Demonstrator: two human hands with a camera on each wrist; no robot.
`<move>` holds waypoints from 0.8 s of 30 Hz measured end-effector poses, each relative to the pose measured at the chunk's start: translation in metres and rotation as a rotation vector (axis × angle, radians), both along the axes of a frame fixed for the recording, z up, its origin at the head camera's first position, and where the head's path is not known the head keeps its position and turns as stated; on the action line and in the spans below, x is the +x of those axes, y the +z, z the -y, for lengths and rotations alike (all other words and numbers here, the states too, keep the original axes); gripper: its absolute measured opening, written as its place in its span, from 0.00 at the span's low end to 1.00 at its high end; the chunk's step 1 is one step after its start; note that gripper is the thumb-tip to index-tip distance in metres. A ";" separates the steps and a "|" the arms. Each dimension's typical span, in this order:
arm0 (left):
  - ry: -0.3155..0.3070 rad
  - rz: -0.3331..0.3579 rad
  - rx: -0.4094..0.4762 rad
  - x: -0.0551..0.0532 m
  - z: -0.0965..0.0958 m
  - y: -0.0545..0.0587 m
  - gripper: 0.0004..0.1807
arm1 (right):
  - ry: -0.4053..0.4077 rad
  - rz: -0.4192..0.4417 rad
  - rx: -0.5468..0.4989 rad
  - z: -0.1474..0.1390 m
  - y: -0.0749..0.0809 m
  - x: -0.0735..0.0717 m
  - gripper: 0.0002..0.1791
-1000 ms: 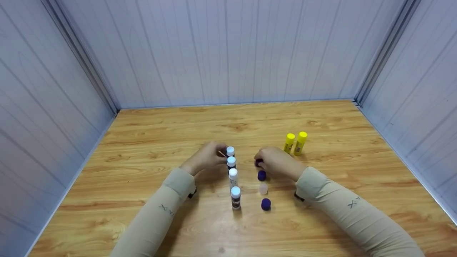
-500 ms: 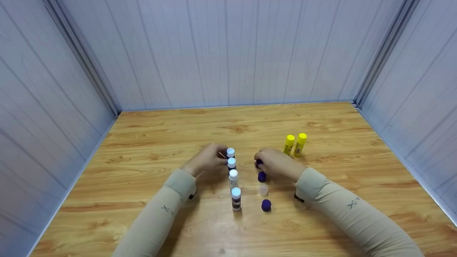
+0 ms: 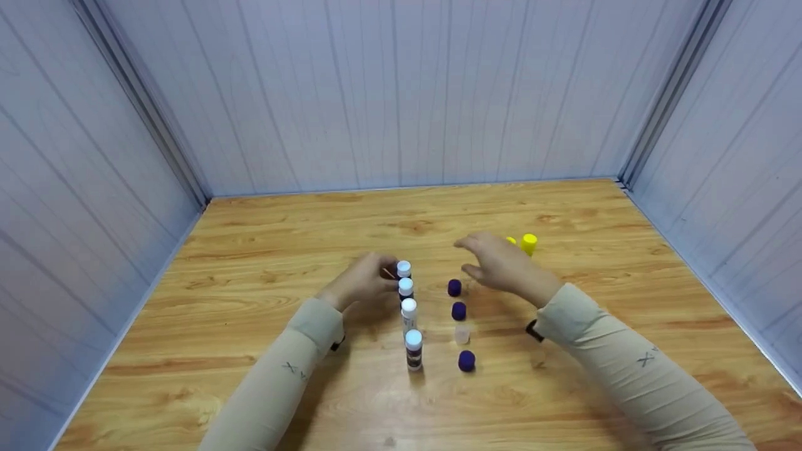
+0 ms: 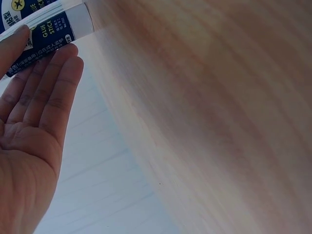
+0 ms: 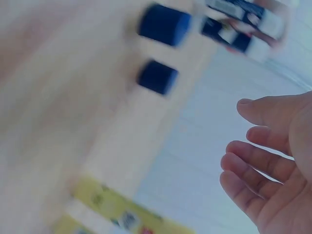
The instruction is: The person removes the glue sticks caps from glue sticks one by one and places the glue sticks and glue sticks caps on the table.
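Several glue sticks stand upright in a row running toward me in the head view. My left hand (image 3: 360, 280) pinches the farthest, a dark-blue-labelled glue stick (image 3: 404, 269), between thumb and fingers; the left wrist view shows its label (image 4: 51, 35). Right of the row, small caps form a second line: a far dark blue cap (image 3: 454, 287), another dark blue cap (image 3: 458, 311), a translucent cap (image 3: 462, 335) and a near dark blue cap (image 3: 466, 361). My right hand (image 3: 504, 266) is apart from the far cap, thumb and fingers spread, holding nothing.
Two yellow glue sticks (image 3: 529, 243) stand behind my right hand, which partly hides them. The wooden table (image 3: 282, 232) meets a white panel wall (image 3: 401, 94) at the back, with more panels at both sides.
My right hand has let go of the far dark blue cap, which stays at the end of its line, and moved up and right. My left hand keeps its place on the glue stick.
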State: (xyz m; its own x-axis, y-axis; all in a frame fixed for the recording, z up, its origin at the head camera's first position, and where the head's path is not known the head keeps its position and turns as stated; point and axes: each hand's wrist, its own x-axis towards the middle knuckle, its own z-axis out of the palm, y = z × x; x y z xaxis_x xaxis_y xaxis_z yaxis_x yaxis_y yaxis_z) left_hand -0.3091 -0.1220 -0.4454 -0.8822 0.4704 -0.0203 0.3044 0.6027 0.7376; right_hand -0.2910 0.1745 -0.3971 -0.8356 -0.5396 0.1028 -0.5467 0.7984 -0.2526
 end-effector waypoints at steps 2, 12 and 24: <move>0.006 0.003 0.002 0.000 0.001 0.000 0.06 | -0.010 -0.052 -0.017 -0.009 0.008 -0.002 0.27; -0.003 0.004 0.012 0.001 0.005 0.002 0.07 | -0.189 -0.009 -0.014 -0.057 0.033 -0.014 0.31; -0.010 -0.012 -0.014 0.001 0.005 0.002 0.08 | -0.285 0.210 -0.041 -0.098 0.017 -0.031 0.39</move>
State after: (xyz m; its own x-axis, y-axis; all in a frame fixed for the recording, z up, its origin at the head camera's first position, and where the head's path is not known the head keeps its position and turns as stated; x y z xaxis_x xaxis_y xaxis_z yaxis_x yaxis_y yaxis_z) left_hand -0.3086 -0.1269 -0.4437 -0.8779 0.4785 -0.0162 0.3191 0.6099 0.7254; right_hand -0.3219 0.2721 -0.3804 -0.9571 -0.2811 -0.0704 -0.2365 0.8980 -0.3711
